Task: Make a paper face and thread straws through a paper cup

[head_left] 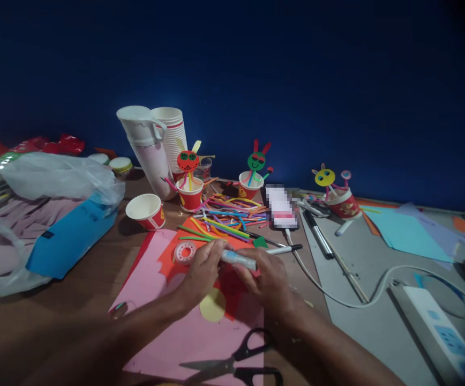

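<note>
Between my two hands is a pale, see-through tube with a bluish label, lying nearly level above the orange paper. My left hand pinches its left end. The fingers of my right hand are closed round its right end. Just below the hands a pale yellow paper circle rests on orange and pink paper. A roll of tape lies beside my left hand. Open black scissors lie near the front edge of the view.
Behind the hands are colourful pipe cleaners, an empty paper cup, three cups with paper faces, a phone and a white flask. A plastic bag sits left; a cable and power strip are right.
</note>
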Demonstrator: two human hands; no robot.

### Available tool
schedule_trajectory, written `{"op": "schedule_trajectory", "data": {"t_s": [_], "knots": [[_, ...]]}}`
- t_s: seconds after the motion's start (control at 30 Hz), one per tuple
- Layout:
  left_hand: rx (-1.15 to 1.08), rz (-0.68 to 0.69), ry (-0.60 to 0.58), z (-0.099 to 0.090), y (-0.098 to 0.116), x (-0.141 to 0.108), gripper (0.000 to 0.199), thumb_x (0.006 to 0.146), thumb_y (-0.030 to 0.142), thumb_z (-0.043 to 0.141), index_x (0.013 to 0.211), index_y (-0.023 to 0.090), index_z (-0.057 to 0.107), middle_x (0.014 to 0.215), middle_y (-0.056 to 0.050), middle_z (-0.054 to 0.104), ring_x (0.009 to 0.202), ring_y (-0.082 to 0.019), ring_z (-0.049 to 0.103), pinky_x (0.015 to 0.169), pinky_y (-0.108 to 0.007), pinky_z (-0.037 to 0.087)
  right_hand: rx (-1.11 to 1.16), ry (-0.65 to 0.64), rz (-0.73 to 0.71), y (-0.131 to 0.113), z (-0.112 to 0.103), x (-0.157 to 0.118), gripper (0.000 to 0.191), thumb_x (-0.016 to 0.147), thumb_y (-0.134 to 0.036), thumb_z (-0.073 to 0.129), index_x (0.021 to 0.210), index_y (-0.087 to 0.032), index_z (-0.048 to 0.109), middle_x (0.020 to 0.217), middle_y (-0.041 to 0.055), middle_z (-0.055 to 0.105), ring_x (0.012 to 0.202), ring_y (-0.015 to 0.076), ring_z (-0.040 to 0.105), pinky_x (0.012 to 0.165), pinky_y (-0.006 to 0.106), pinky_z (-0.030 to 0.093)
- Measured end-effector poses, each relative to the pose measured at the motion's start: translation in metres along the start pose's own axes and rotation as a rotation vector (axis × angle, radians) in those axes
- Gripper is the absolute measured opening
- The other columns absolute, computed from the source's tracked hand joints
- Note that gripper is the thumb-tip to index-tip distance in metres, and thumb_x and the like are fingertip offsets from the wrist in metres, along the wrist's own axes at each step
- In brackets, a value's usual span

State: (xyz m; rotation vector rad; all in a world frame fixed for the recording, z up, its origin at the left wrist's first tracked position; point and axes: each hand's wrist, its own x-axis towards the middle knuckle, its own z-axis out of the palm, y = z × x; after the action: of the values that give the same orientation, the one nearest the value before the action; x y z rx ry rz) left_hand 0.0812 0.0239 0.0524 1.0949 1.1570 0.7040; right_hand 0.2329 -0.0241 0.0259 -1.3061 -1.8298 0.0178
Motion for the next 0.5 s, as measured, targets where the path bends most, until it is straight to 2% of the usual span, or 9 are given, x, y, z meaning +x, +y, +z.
{"op": "schedule_trajectory", "data": {"t_s": [0.07,0.17,0.23,0.3,0.37,0.43,0.5], "knots": [[-0.002,0.012,-0.068,-0.005,0.002,0.001,0.040,0.076,0.056,0.054,0.080,0.016,0.060,0.059,0.004,0.046,0.049,-0.008,0.039,0.046,-0.019,0.032,0.090,-0.052,0.082,0.001,-0.006,0.005,0.015,0.089,-0.026,0.053,0.101,-0.021,0.060,0.086,0.0053,0.072,0.074,0.0176,0.068,0.064,0.027,0.053],[0.092,0.111,-0.195,-0.013,0.008,0.002,0.039,0.079,0.051,0.052,0.092,0.015,0.062,0.062,0.003,0.050,0.048,-0.007,0.039,0.044,-0.019,0.030,0.175,-0.137,0.159,0.003,-0.019,0.009,0.016,0.087,-0.025,0.057,0.102,-0.022,0.062,0.093,0.0045,0.071,0.082,0.0175,0.067,0.071,0.028,0.053],[0.238,0.179,-0.197,-0.021,0.015,0.002,0.032,0.079,0.044,0.054,0.092,0.016,0.063,0.058,0.004,0.050,0.048,-0.008,0.040,0.045,-0.019,0.032,0.191,-0.207,0.182,0.004,-0.027,0.007,0.021,0.087,-0.025,0.058,0.107,-0.023,0.061,0.099,0.0052,0.070,0.088,0.0185,0.066,0.076,0.031,0.053],[0.376,0.248,-0.105,-0.031,0.026,0.002,0.027,0.080,0.039,0.054,0.092,0.017,0.065,0.060,0.003,0.053,0.050,-0.009,0.044,0.047,-0.019,0.034,0.180,-0.251,0.229,0.006,-0.033,0.002,0.032,0.086,-0.027,0.058,0.118,-0.023,0.057,0.109,0.0077,0.067,0.097,0.0208,0.064,0.082,0.035,0.052],[0.469,0.336,0.039,-0.044,0.037,0.004,0.029,0.079,0.042,0.057,0.095,0.019,0.064,0.076,0.000,0.062,0.061,-0.012,0.054,0.054,-0.020,0.041,0.152,-0.258,0.318,0.009,-0.036,-0.007,0.042,0.086,-0.030,0.058,0.126,-0.022,0.051,0.117,0.0104,0.064,0.104,0.0232,0.061,0.086,0.040,0.051],[0.612,0.409,0.131,-0.060,0.046,0.010,0.033,0.077,0.045,0.060,0.097,0.018,0.064,0.086,-0.002,0.066,0.068,-0.014,0.057,0.061,-0.022,0.043,0.126,-0.272,0.409,0.009,-0.037,-0.019,0.039,0.087,-0.031,0.056,0.125,-0.022,0.052,0.115,0.0101,0.065,0.104,0.0233,0.062,0.087,0.041,0.051],[0.810,0.459,0.158,-0.073,0.051,0.018,0.034,0.076,0.046,0.060,0.095,0.018,0.066,0.082,-0.002,0.067,0.066,-0.014,0.055,0.060,-0.023,0.041,0.083,-0.301,0.462,0.006,-0.036,-0.032,0.030,0.088,-0.030,0.055,0.117,-0.022,0.058,0.113,0.0091,0.066,0.104,0.0240,0.061,0.087,0.042,0.050]]}}
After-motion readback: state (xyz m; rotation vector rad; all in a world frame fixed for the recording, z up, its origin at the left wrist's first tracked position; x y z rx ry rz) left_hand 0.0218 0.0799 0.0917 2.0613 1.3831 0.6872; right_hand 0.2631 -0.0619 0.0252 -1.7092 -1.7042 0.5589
